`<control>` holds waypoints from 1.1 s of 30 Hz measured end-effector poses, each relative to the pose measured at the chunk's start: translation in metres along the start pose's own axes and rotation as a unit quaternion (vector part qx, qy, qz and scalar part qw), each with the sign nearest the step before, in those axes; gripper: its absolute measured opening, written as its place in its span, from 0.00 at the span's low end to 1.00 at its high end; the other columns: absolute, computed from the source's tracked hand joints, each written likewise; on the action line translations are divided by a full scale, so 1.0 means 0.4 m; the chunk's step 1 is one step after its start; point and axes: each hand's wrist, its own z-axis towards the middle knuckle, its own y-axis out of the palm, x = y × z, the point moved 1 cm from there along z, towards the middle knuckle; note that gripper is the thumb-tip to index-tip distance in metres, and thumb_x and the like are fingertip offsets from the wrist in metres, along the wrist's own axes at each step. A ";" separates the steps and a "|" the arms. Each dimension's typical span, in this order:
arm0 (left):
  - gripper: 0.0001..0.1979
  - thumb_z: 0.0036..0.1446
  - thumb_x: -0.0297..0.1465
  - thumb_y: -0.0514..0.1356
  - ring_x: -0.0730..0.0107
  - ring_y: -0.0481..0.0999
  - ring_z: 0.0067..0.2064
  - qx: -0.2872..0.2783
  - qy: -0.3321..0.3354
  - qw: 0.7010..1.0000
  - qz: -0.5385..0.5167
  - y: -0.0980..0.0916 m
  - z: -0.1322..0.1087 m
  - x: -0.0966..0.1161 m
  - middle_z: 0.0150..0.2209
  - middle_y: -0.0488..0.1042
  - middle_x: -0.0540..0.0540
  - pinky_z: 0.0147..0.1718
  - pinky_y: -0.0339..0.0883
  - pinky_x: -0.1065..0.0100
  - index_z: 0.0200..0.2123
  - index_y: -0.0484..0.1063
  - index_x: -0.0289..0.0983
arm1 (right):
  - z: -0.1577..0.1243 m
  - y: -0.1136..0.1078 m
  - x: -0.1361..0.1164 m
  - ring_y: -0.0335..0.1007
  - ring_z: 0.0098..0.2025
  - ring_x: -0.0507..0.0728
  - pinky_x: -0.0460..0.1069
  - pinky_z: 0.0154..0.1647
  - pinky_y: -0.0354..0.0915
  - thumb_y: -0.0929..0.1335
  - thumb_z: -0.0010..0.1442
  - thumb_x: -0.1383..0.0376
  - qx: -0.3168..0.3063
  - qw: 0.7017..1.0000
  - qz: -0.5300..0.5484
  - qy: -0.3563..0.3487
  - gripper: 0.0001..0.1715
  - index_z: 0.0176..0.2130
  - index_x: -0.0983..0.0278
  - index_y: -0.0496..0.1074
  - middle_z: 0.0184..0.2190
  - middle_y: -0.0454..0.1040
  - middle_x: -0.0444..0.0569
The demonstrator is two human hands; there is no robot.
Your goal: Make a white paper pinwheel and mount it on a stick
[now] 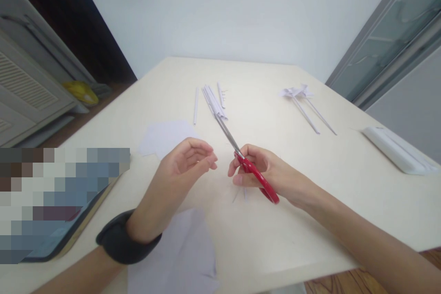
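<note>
My right hand (260,167) is closed around red-handled scissors (257,172). Their long metal blades point away to the upper left, nearly together, with the tips close to a bundle of rolled white paper sticks (212,101). To the left of the scissors, my left hand (191,161) hovers with its fingers curled and thumb close to the fingertips. Whether a small thing lies in that pinch is hidden. Beneath the right hand, two thin dark lines (245,193) show; I cannot tell what they are. A creased white paper sheet (182,252) lies below my left wrist.
Another paper piece (168,135) lies behind my left hand. A single paper stick (196,105) is left of the bundle. Two paper pinwheels (298,94) rest back right, near a white plastic packet (396,149). A blurred-out, dark-edged device (69,234) occupies the left edge.
</note>
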 end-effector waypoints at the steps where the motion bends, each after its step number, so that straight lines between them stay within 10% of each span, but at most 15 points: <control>1: 0.05 0.55 0.30 0.60 0.74 0.71 0.34 0.000 0.002 1.000 0.001 -0.001 0.000 -0.001 0.30 0.70 0.53 0.35 0.63 0.73 0.34 0.65 0.39 | -0.002 0.003 0.000 0.69 0.37 0.51 0.48 0.39 0.63 0.70 0.51 0.71 -0.030 0.999 0.015 0.006 0.13 0.34 0.62 0.62 0.37 0.72 0.45; 10: 0.03 0.55 0.29 0.58 0.74 0.70 0.33 0.029 -0.018 0.999 -0.038 -0.011 0.011 -0.020 0.31 0.71 0.53 0.34 0.63 0.73 0.35 0.67 0.39 | -0.031 0.076 0.013 0.70 0.44 0.57 0.48 0.39 0.64 0.70 0.52 0.66 -0.275 0.958 -0.075 0.035 0.17 0.36 0.62 0.58 0.44 0.73 0.52; 15: 0.04 0.55 0.29 0.58 0.73 0.69 0.38 0.039 -0.040 0.995 -0.079 -0.021 0.018 -0.028 0.36 0.71 0.51 0.37 0.62 0.72 0.36 0.69 0.39 | -0.023 0.049 0.019 0.68 0.32 0.53 0.45 0.27 0.62 0.68 0.54 0.61 -0.175 0.934 -0.310 -0.021 0.15 0.39 0.61 0.58 0.36 0.73 0.47; 21: 0.05 0.52 0.29 0.59 0.69 0.71 0.37 0.027 -0.053 0.997 -0.046 -0.030 0.020 -0.023 0.35 0.72 0.51 0.35 0.62 0.71 0.35 0.69 0.39 | 0.009 -0.025 0.004 0.69 0.32 0.53 0.46 0.27 0.63 0.63 0.59 0.59 -0.086 0.947 -0.309 -0.030 0.10 0.39 0.61 0.60 0.36 0.74 0.47; 33: 0.16 0.49 0.18 0.55 0.66 0.66 0.50 -0.319 0.135 0.892 0.290 0.006 -0.014 -0.013 0.46 0.69 0.49 0.51 0.60 0.65 0.38 0.71 0.42 | 0.041 -0.104 0.010 0.72 0.36 0.56 0.49 0.33 0.65 0.65 0.57 0.60 0.106 0.972 -0.206 -0.038 0.10 0.35 0.62 0.60 0.34 0.74 0.48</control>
